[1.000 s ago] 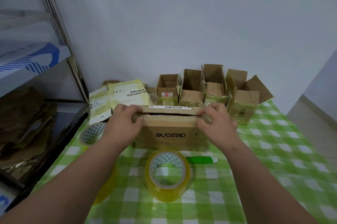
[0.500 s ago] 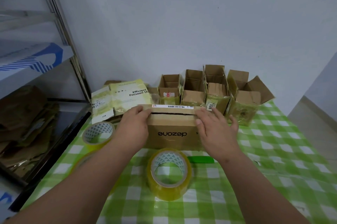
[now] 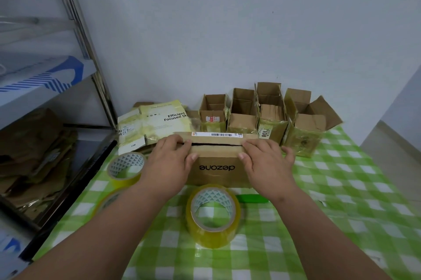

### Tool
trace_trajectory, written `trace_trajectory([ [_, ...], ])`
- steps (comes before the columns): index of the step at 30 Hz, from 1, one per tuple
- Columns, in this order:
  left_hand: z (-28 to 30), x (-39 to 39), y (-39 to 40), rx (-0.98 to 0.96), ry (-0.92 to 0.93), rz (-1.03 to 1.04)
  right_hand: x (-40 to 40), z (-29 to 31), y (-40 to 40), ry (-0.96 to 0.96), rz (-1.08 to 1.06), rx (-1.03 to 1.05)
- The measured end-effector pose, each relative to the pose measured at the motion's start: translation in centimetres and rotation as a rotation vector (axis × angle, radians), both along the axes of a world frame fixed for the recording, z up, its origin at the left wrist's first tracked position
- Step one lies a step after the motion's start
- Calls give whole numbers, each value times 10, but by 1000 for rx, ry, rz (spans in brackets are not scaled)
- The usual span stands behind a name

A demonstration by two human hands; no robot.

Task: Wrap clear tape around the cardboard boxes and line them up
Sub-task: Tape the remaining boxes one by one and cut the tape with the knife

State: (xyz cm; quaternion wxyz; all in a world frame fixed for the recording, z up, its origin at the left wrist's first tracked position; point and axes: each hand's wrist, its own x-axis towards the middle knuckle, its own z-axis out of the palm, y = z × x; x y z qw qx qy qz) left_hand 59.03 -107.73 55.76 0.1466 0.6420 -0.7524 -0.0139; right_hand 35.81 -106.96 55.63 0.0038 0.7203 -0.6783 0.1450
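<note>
A brown cardboard box (image 3: 216,169) printed "dezone" upside down stands on the table's middle. Its two top flaps are folded down with a dark gap between them. My left hand (image 3: 169,159) presses the left part of the flaps, thumb on the front edge. My right hand (image 3: 265,161) lies flat on the right part, fingers spread. A yellowish roll of clear tape (image 3: 213,217) stands just in front of the box. A second roll (image 3: 126,165) sits to the left. A third roll (image 3: 107,202) is half hidden under my left forearm.
Several open, taped cardboard boxes (image 3: 242,115) stand in a row along the wall behind. Flattened cartons (image 3: 157,120) lie at the back left. A green cutter (image 3: 250,198) lies right of the front roll. A metal shelf (image 3: 45,88) stands left. The green checked tablecloth (image 3: 341,188) covers the table.
My hands went from gripping the box's top ends to resting on the flaps. The right hand's fingers opened out flat. The box stayed in place.
</note>
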Motion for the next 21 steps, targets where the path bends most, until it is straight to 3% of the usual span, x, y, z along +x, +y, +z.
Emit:
trace_trajectory([
  [8,1,3,7,13,-13,4,11,-1,4,-115,-3,-66],
  [11,4,4,15,33,58,20,15,-7,6,-131,-7,-206],
  [17,7,7,22,-49,-42,-22,24,-8,24,-269,73,-389],
  [21,11,5,30,-149,-33,-41,34,7,43,-242,234,-122],
])
